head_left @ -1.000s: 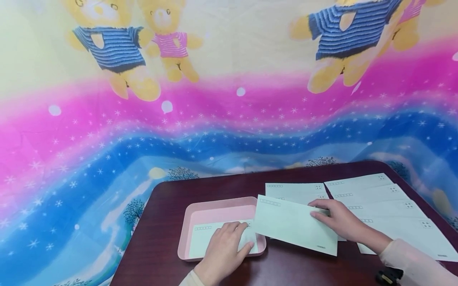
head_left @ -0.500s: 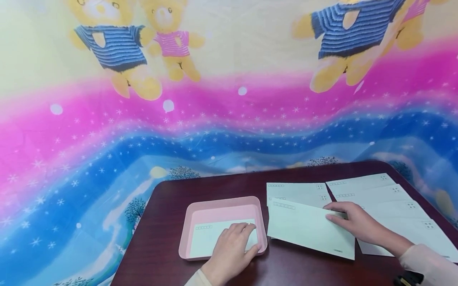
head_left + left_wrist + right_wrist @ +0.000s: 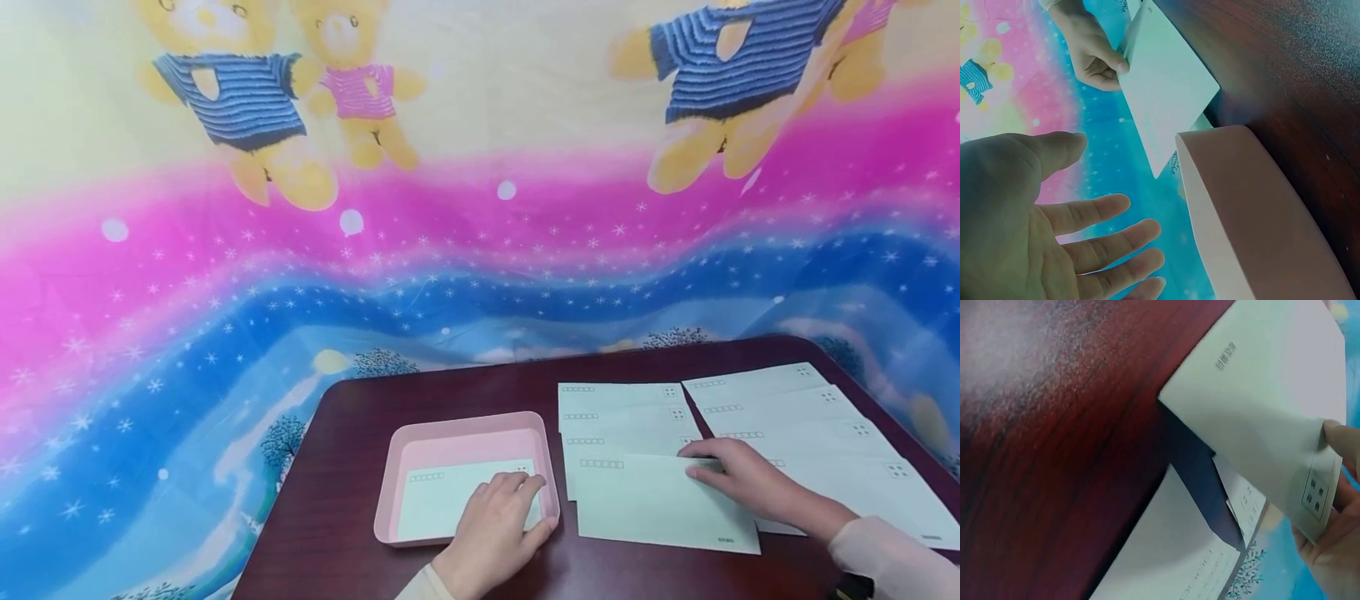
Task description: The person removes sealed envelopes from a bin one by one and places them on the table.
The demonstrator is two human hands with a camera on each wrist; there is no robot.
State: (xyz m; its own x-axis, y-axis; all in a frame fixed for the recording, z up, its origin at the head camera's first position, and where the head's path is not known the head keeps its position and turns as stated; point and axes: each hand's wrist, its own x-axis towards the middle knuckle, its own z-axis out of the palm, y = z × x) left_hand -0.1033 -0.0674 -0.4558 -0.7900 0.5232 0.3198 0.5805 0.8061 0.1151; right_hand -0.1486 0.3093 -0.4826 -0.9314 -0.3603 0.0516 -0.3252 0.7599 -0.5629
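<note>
My right hand (image 3: 742, 479) pinches a pale envelope (image 3: 660, 500) near its upper right corner, thumb on the face. The right wrist view shows this envelope (image 3: 1260, 394) tilted, with a dark shadow beneath its edge. It overlaps a column of envelopes (image 3: 618, 402) in the middle of the table. Over the right side of a pink tray (image 3: 384, 492), my left hand (image 3: 498, 525) hovers with its fingers spread and relaxed. Its palm (image 3: 1010, 244) holds nothing in the left wrist view. An envelope (image 3: 427, 512) lies in the tray, partly hidden by that hand.
A second column of overlapping envelopes (image 3: 772, 396) lies on the right, partly behind my right forearm. Everything stands on a dark red-brown table (image 3: 337, 467) with rounded corners. A curtain with printed bears (image 3: 465, 233) hangs just behind the table.
My right hand has carried the envelope rightward from beside the tray, then lowered it toward the front of the middle column. My left hand has drifted slightly right over the tray.
</note>
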